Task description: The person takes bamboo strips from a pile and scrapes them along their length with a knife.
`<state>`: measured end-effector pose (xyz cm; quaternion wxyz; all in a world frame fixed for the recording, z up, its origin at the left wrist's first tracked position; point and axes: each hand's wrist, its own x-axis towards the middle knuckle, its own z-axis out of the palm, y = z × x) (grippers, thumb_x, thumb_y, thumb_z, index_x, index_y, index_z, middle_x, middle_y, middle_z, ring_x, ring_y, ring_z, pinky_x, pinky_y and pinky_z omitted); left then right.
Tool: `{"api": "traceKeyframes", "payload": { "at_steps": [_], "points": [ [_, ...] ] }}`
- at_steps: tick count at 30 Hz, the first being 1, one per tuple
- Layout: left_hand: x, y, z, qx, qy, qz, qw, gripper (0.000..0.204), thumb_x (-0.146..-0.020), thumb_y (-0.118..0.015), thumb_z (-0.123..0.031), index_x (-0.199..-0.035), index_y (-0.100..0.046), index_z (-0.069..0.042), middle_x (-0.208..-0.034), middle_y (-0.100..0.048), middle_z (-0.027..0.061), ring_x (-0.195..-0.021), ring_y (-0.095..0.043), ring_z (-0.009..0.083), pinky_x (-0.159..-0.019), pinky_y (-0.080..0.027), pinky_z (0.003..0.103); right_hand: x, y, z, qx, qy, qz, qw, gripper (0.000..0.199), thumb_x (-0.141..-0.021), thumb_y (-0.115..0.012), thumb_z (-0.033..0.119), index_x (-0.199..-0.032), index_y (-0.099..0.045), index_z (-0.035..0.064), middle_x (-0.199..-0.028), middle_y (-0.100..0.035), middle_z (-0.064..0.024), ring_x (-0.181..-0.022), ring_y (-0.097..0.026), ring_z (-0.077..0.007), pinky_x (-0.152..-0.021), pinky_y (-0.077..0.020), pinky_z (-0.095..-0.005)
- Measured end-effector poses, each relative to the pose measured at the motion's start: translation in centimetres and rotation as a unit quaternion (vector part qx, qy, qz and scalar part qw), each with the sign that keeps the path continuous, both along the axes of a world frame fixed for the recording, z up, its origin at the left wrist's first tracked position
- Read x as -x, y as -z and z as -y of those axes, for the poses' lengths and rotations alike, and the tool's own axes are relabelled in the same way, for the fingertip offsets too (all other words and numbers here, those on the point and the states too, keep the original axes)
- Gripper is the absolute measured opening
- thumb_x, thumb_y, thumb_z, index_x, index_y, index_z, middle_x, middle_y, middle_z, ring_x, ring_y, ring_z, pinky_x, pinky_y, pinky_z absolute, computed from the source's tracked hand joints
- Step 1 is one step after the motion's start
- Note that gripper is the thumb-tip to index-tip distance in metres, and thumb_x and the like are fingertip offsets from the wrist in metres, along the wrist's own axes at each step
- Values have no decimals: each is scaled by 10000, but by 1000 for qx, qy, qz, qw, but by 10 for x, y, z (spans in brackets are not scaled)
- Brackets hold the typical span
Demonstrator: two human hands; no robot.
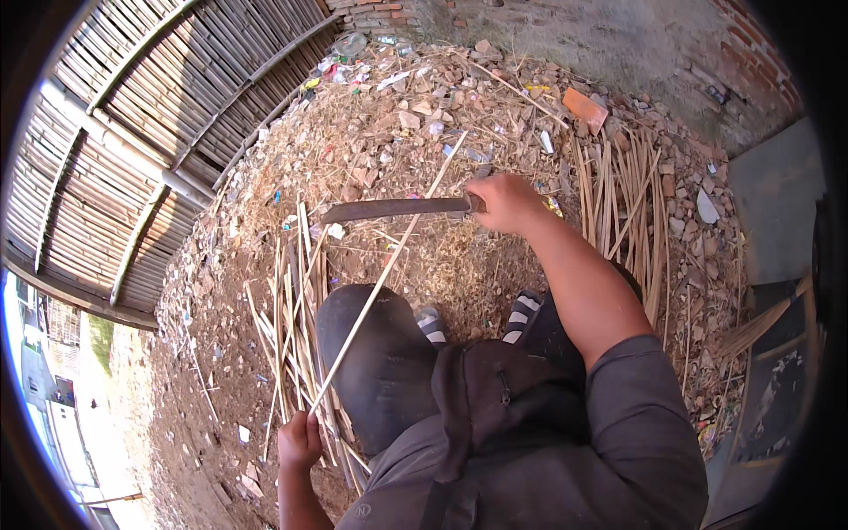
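My right hand [505, 203] is closed round the handle of a machete [397, 209], whose long dark blade points left, roughly level. Down at the lower left, my left hand [300, 440] grips the near end of a thin pale bamboo strip [375, 287]. The strip slants up and to the right over my left knee, and the blade crosses its upper part; whether the two touch I cannot tell. Beside my left leg lies a loose pile of similar strips [287, 331]. Another bundle of strips [623, 190] lies to the right, beyond my right forearm.
Stones, brick bits and litter cover the ground, with an orange brick [585, 109] near the far wall [609, 44]. A bamboo slat fence [168, 132] stands at the left. Grey panels [773, 203] and a dry broom-like bunch [755, 329] are at the right.
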<state>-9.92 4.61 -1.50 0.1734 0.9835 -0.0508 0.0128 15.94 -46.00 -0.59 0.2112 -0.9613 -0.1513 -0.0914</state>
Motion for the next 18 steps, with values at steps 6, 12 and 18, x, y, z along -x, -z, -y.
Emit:
{"api": "traceKeyframes", "payload": {
  "at_steps": [6,12,18],
  "points": [
    [0,7,-3,10,10,38,999,306,-1000,-540,-233,-752,-494,-59,-545,-531,178,-504,-556,432,-466,-419,494,-5,17,26,-141,171,-63,973,191,-776,-683,208,-942,-687,112,-837,-687,-134,-828,-682,-335,-720,-531,-435],
    [2,10,-3,4,-1,23,1000,286,-991,-544,-222,-757,-491,-67,-546,-533,172,-505,-562,428,-464,-416,497,6,-5,-7,-37,-1,-13,999,183,-730,-721,209,-836,-614,106,-745,-651,-128,-748,-658,-378,-665,-502,-488],
    [0,9,2,-20,-6,55,998,296,-991,-554,-253,-763,-494,-74,-551,-542,176,-520,-569,434,-471,-428,513,-4,20,17,-94,91,-94,987,170,-748,-667,183,-904,-661,115,-821,-684,-144,-836,-678,-370,-727,-523,-487]
  ]
}}
